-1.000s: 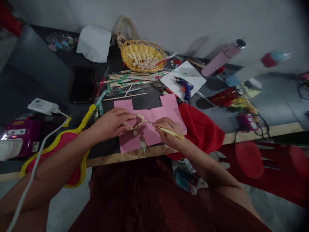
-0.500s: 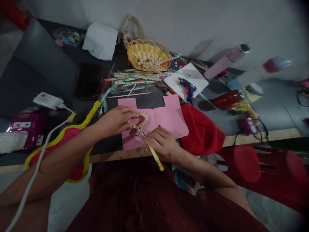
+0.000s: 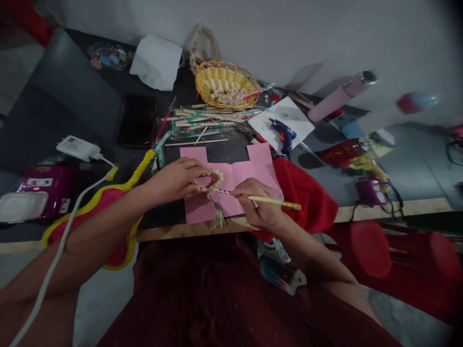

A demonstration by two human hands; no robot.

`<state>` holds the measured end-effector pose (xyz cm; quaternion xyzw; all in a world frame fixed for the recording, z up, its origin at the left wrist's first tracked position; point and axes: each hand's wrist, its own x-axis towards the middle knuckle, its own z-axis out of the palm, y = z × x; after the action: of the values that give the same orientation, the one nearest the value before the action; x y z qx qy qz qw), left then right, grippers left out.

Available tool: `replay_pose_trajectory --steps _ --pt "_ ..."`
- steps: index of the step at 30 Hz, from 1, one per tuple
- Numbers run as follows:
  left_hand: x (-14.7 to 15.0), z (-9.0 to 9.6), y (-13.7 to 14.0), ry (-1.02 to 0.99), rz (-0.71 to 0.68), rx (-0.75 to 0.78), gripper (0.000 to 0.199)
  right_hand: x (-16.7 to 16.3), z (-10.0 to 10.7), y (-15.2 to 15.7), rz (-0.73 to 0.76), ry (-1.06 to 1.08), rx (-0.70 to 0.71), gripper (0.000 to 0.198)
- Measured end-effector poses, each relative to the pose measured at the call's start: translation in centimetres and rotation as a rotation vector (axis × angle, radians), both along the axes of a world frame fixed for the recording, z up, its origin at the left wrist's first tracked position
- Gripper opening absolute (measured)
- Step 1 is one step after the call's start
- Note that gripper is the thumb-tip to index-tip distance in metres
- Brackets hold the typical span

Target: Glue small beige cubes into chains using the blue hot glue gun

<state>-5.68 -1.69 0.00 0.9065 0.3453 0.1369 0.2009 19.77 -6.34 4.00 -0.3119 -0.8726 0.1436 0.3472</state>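
My left hand (image 3: 175, 179) pinches a small loop of pale beads (image 3: 218, 177) by its left side, above a cut sheet of pink paper (image 3: 241, 172). A silvery tassel (image 3: 219, 215) hangs below the loop towards the table edge. In my right hand (image 3: 259, 205) is a yellow pencil (image 3: 271, 200) with a gold band near its back end, lying almost level. A thin dark-and-light striped length (image 3: 222, 192) spans from the right fingertips to the base of the loop; whether it belongs to the pencil is unclear.
Behind the paper lie wrapped sticks (image 3: 202, 118) and a wicker basket (image 3: 224, 79) of pale beads. A blue glue gun (image 3: 284, 135) rests on white paper. Red cloth (image 3: 307, 197) lies at right, a yellow-edged pink fan-like shape (image 3: 108, 197) at left. A white cable (image 3: 68, 226) crosses my left forearm.
My right hand has moved right and up, and the pencil has swung from steeply slanted to nearly level. The tassel now shows. My left hand still holds the loop.
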Motion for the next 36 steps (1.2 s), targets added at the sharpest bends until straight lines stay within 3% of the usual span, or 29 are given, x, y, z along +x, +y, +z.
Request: replay_pose_trajectory --steps 5,9,12,18,25,30,36 --pt "-0.1 -0.3 0.2 0.008 0.003 0.010 0.042 -1.4 -0.2 -0.1 0.214 -0.069 0.129 0.008" --pt "-0.3 -0.5 0.3 -0.009 -0.023 0.032 0.044 -2.5 -0.8 -0.2 0.238 -0.292 0.270 0.009" --pt "-0.3 -0.6 0.3 -0.021 -0.030 0.038 0.039 -2.9 -0.6 0.0 0.238 -0.353 0.291 0.009" --pt "-0.2 -0.9 0.5 -0.051 -0.013 0.025 0.035 -3.6 0.2 1.5 0.283 -0.288 0.110 0.010" --pt "-0.2 -0.5 0.3 -0.165 -0.028 -0.019 0.018 -5.2 -0.6 4.3 0.325 -0.174 0.039 0.021" --pt "-0.2 -0.7 0.3 -0.160 -0.026 -0.004 0.020 -4.0 0.3 5.4 0.359 -0.043 -0.114 0.025" --pt "-0.4 0.4 0.1 -0.037 0.012 0.082 0.035 -0.7 0.9 7.3 0.071 0.198 -0.374 0.029"
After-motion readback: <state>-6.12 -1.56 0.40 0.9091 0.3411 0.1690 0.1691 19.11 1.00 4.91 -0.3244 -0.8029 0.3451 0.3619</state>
